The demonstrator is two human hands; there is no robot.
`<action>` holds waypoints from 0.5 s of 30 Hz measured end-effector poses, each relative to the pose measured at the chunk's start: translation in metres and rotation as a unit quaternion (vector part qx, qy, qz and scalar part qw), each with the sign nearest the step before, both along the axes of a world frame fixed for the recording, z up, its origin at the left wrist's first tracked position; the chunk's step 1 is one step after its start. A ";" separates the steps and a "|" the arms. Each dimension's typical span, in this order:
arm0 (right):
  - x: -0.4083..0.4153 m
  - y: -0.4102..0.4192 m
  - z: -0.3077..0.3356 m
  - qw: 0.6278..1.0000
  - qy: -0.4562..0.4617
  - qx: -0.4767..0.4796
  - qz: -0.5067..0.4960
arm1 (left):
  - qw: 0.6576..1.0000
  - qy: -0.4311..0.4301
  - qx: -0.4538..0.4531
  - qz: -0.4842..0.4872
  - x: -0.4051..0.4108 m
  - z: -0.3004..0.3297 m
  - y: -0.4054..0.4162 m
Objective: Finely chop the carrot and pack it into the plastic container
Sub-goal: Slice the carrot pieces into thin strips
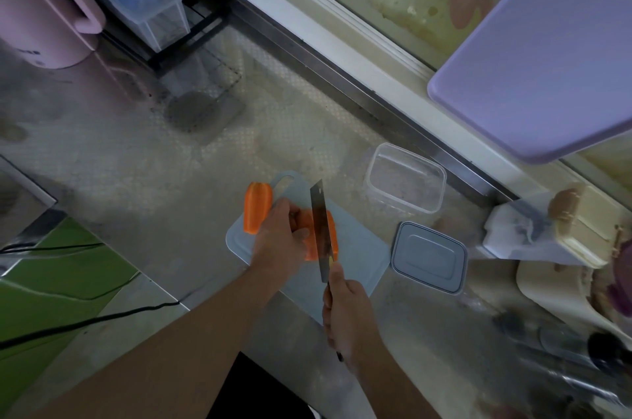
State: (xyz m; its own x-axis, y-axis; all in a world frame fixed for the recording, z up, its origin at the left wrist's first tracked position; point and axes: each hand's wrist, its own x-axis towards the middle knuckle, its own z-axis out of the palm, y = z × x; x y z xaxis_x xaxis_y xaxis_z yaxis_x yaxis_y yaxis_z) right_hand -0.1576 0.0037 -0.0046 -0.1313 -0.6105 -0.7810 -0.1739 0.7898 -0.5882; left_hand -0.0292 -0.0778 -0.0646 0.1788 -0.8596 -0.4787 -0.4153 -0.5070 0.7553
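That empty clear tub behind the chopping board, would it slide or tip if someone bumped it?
Probably slides easily: the clear tub looks thin-walled and empty, so likely light, and it sits on a smooth metal counter. Tipping seems less likely, since it is wide and low. Its lid lies apart, so nothing stiffens the rim; it may flex when squeezed.

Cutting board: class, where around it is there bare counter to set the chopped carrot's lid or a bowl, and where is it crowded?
Bare counter lies left of the cutting board, towards the pink kettle. The right is crowded: plastic container, lid.
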 end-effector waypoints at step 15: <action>-0.004 0.005 -0.011 0.997 0.054 0.049 0.014 | 0.999 0.027 0.006 0.023 0.000 -0.004 0.002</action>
State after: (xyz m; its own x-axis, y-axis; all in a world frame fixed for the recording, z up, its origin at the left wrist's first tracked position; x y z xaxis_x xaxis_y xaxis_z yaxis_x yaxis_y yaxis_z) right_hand -0.1614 0.0083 -0.0160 -0.2009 -0.5371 -0.8193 -0.2548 0.8362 -0.4857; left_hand -0.0291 -0.0762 -0.0690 0.1912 -0.8454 -0.4987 -0.3495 -0.5334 0.7703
